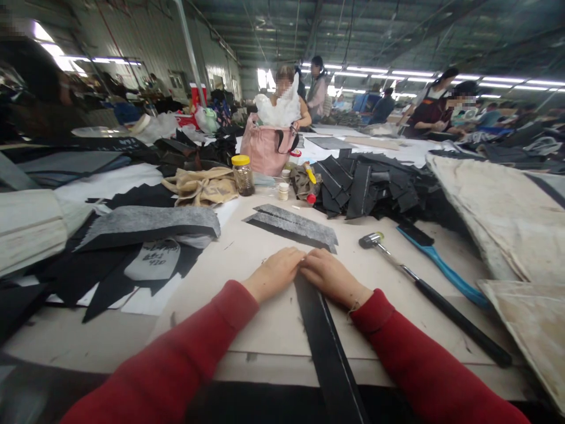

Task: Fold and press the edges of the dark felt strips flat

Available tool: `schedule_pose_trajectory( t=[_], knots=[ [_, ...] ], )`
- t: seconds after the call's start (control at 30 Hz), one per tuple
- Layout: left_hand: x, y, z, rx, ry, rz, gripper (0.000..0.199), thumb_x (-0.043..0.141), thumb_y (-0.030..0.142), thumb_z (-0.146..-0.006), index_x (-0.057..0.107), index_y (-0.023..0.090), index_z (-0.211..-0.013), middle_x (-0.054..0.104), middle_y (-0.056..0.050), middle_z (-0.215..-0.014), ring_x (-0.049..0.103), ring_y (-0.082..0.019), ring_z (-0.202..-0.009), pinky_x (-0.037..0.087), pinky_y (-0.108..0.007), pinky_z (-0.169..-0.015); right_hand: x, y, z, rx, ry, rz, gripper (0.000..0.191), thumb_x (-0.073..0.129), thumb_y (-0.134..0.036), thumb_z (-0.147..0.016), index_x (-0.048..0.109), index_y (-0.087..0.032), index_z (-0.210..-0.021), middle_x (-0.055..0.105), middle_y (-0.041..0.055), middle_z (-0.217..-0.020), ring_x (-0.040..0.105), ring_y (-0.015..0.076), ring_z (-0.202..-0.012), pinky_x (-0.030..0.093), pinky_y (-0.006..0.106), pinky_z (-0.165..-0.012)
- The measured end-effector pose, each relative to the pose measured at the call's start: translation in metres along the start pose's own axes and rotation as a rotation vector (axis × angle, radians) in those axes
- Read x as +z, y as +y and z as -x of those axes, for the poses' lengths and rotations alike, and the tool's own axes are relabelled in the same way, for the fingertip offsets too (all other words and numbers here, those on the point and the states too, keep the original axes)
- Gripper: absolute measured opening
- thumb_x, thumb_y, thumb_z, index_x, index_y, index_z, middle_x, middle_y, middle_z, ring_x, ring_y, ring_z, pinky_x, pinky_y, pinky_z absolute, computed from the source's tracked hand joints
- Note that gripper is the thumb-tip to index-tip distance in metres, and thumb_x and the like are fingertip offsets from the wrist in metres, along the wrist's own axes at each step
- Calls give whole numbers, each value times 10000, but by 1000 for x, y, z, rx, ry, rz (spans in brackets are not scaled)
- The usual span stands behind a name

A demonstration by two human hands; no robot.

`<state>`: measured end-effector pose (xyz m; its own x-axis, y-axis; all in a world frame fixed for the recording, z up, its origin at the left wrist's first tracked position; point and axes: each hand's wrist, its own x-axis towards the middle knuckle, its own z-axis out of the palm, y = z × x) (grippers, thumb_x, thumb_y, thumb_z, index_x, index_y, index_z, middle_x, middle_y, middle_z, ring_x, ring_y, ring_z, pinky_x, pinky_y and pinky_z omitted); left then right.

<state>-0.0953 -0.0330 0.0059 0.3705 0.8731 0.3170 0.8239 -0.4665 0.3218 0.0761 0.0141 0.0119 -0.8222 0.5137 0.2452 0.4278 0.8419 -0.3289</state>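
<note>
A long black fabric strip point(324, 335) with a pale line along one side runs over the table's front edge. At its far end my left hand point(280, 270) and my right hand point(331, 275) meet, fingers bent and closed on the strip; the fingertips are partly hidden. Just beyond them lie black strips with grey fuzzy backing point(291, 224). Right of my right hand rests a hammer point(424, 282) with a black handle, and beside it a blue-handled brush point(445, 268).
Black cut pieces with a handwritten label point(154, 259) lie at left. A heap of black strips point(371, 185), a yellow-lidded jar point(243, 176) and a pink bag point(267, 147) stand farther back. Pale boards point(494, 218) edge the right side. Several people work beyond.
</note>
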Motion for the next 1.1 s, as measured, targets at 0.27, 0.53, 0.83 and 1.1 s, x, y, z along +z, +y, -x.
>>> schedule_pose_trajectory(
  t=[0.27, 0.53, 0.83, 1.1],
  knots=[
    [6, 3, 4, -25, -34, -1, 176, 406, 128, -845, 529, 172, -963, 549, -44, -942, 493, -166, -909, 415, -309, -848, -9, 29, 13, 339, 70, -402, 195, 486, -234, -805, 614, -175, -941, 623, 47, -939, 561, 155, -881, 430, 303, -807],
    [6, 3, 3, 10, -43, -15, 207, 385, 129, -861, 552, 180, -972, 553, -32, -924, 489, -157, -899, 406, -290, -844, -7, 24, 10, 107, 57, -333, 175, 484, -160, -802, 637, -190, -881, 583, 34, -842, 544, 135, -814, 428, 280, -772],
    [0, 8, 1, 53, -128, -123, 245, 358, 112, -862, 570, 183, -964, 544, -37, -931, 471, -164, -896, 404, -285, -829, -10, 20, 11, -7, -31, -73, 191, 461, -102, -801, 632, -177, -839, 575, 57, -868, 508, 151, -827, 421, 295, -768],
    [-6, 13, -14, 83, -205, -194, 134, 442, 231, -843, 554, 159, -847, 543, -50, -887, 484, -189, -855, 414, -308, -773, -13, 13, 13, 49, -64, -51, 230, 424, -92, -812, 623, -163, -903, 582, 66, -938, 501, 156, -911, 402, 301, -835]
  ],
)
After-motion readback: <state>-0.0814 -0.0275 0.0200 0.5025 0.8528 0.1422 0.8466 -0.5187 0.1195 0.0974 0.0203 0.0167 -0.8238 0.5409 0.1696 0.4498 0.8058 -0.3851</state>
